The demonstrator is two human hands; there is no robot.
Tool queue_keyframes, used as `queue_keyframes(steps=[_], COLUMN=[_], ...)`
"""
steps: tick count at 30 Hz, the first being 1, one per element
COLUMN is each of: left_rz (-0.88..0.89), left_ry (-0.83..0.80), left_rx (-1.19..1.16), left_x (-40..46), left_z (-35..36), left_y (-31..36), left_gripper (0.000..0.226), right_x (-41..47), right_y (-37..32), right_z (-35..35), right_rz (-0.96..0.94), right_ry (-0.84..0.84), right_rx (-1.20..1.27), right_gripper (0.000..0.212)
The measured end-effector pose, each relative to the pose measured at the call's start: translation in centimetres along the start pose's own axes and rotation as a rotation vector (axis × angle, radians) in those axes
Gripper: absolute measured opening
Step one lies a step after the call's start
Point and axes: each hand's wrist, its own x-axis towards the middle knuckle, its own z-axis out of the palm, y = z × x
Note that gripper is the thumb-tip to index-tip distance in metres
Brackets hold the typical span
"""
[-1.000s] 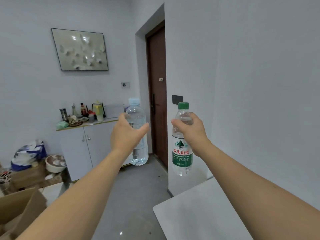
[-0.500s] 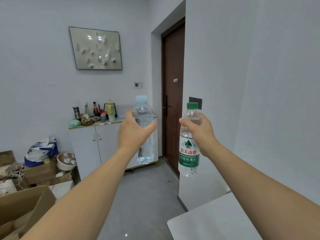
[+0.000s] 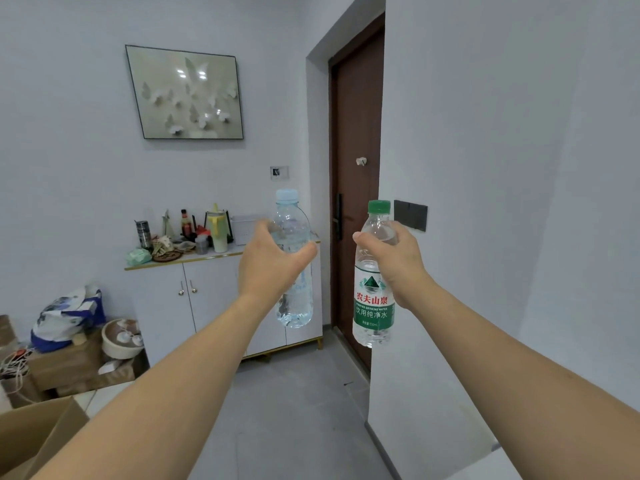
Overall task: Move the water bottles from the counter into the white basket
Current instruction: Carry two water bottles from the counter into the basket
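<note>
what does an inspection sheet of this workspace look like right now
surface: white cabinet counter with a gold edge, crowded with small items.
job's things: clear plastic bottle with pale blue cap and clear plastic bottle with green cap and green label, both upright in mid-air; white slotted basket on the counter.
clutter: steel flask, yellow-lidded jug, sauce bottles, green packet.
grippers: left hand grips the blue-capped bottle; right hand grips the green-capped one.
cables: tangled cords, far left.
surroundings: brown door, butterfly picture, cardboard boxes.
</note>
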Motion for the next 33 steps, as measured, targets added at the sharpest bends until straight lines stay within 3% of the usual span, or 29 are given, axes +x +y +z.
queue_keyframes(steps=[10, 24, 33], left_rz=[-0.012, -0.019, -0.077], left_ry=[-0.007, 0.012, 0.010], left_rx=[0.007, -0.026, -0.041], left_x=[10.3, 30.2, 40.8], left_z=[3.4, 2.7, 8.1], left_y=[-7.1, -22.0, -32.2], left_gripper=[0.054, 0.056, 0.057], right_x=[10.2, 27.1, 38.9], right_y=[5.3, 11.1, 18.5], right_z=[6.8, 23.6, 31.7], right_rz=[0.003, -0.030, 0.030], right_ry=[-0.035, -0.066, -0.075], right_rx=[-0.001, 0.066, 0.093], right_gripper=[0.023, 0.020, 0.025])
